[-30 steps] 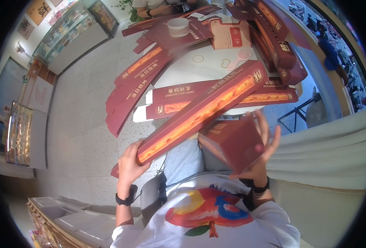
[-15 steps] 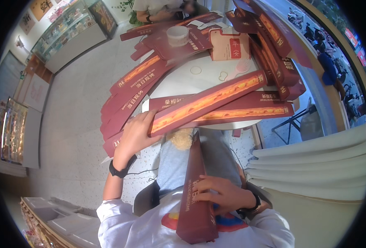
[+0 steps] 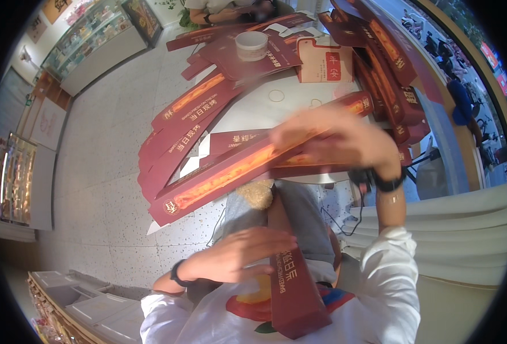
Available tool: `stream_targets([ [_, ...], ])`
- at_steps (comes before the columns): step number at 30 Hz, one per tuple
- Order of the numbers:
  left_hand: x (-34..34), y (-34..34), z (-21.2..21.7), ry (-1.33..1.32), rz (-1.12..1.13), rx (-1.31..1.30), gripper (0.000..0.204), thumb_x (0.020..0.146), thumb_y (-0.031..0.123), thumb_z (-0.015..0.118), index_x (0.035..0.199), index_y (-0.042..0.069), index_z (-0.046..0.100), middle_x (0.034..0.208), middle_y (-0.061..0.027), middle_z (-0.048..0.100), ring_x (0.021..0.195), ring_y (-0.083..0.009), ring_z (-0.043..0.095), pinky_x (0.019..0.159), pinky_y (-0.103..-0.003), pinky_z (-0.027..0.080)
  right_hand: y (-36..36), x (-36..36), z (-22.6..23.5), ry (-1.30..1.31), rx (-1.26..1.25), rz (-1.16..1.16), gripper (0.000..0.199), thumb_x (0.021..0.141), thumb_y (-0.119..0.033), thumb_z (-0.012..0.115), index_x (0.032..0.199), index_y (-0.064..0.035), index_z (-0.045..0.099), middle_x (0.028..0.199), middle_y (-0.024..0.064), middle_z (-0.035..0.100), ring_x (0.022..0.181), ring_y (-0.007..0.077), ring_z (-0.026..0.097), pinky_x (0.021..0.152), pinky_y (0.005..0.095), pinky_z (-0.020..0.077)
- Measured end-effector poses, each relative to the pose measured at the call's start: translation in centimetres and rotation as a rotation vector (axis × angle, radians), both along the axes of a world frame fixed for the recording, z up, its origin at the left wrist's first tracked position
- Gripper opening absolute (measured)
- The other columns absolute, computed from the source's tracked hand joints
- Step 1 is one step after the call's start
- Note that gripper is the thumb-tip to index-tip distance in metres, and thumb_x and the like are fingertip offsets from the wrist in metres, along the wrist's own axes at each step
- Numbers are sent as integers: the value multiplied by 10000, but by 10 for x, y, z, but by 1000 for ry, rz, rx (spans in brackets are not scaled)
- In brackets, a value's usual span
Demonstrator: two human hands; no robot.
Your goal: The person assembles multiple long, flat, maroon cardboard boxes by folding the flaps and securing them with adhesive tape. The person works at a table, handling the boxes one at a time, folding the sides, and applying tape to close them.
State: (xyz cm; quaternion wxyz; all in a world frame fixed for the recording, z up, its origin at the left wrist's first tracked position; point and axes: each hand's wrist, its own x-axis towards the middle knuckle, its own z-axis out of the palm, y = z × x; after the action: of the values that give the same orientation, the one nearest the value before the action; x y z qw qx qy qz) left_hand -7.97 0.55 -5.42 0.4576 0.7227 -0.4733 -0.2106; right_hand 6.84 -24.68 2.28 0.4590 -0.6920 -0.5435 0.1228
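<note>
My right hand [image 3: 339,143], blurred with motion, lies over the upper right part of a long flat dark red carton [image 3: 224,172] with an orange window strip. The carton slants from the white round table [image 3: 276,109] down past its edge, above my lap. My left hand [image 3: 236,252], with a black wristband, reaches across my body, its fingers on a narrow folded dark red box [image 3: 293,286] that stands against my chest and lap. A beige tuft [image 3: 256,195] shows just under the long carton.
Many more flat red cartons [image 3: 179,123] overlap on the table's left side and far right. A white round container [image 3: 251,45] sits on the far cartons. Another person's arms [image 3: 219,11] show across the table. Glass display counters [image 3: 93,51] stand upper left, grey crates [image 3: 81,304] lower left.
The hands have swapped. My left hand left the long carton and came down to the folded box. My right hand let go of the box and reached up onto the long carton.
</note>
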Motion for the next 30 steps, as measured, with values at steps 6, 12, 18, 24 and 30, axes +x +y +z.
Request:
stream_targets([
  [6, 1, -45, -79, 93, -48, -381, 556, 977, 458, 370, 1237, -5, 535, 1226, -179, 522, 1169, -364, 482, 1029, -467, 348, 50, 220, -64, -767, -200, -756, 427, 761, -184, 740, 1164, -106, 622, 1074, 91, 642, 1118, 279, 574, 965, 458, 439],
  [12, 3, -39, -86, 114, 5, -465, 609, 984, 504, 305, 1246, -3, 517, 1203, -167, 537, 1181, -340, 474, 1099, -488, 257, 78, 254, -70, -737, -587, -723, 343, 712, -131, 735, 1044, -142, 646, 998, 48, 672, 1030, 273, 613, 989, 539, 362],
  [18, 29, -25, -82, -55, 138, -351, 548, 979, 436, 405, 1333, 21, 460, 1340, -150, 496, 1305, -327, 417, 1119, -515, 241, 66, 265, -72, -843, -401, -738, 239, 777, -92, 656, 1013, -123, 646, 927, 81, 688, 955, 260, 636, 969, 448, 370],
  [24, 56, -35, -67, -425, 286, -17, 485, 860, 212, 625, 1314, 92, 506, 1364, -123, 474, 1300, -308, 432, 1091, -511, 306, 26, 269, -37, -818, -191, -829, 254, 802, -140, 673, 1047, -89, 634, 930, 106, 692, 889, 283, 657, 833, 395, 464],
  [30, 68, -42, -75, -678, 285, 150, 475, 793, 112, 613, 1264, 116, 552, 1352, -101, 489, 1310, -272, 433, 1076, -509, 334, -12, 335, -47, -896, -402, -1032, 171, 784, -125, 669, 954, -115, 685, 847, 141, 686, 835, 338, 660, 753, 439, 493],
])
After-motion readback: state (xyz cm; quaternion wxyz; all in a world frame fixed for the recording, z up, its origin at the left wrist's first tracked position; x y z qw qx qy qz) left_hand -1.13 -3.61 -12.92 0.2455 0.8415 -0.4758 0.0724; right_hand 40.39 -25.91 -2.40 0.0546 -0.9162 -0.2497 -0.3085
